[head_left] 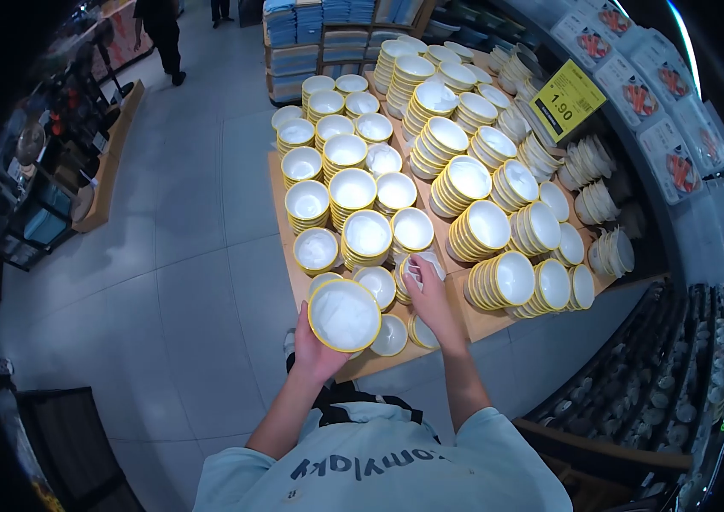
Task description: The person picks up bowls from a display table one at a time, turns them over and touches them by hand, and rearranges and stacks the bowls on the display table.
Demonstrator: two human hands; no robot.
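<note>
My left hand grips a yellow-rimmed white bowl from its lower left side, the opening facing up. Crumpled white wrapping lies inside that bowl. Out over the front of the table, my right hand has its fingers closed on a thin white wrapping sheet at the top of a bowl stack. Part of this stack is hidden behind the hand. Close by are a short bowl stack and a single-looking bowl near the front edge.
Several stacks of matching bowls cover the wooden table; tilted stacks stand to the right. A yellow price sign rises behind them. Folded blue cloths fill a back shelf. Dark racks line the right side. A person stands far off.
</note>
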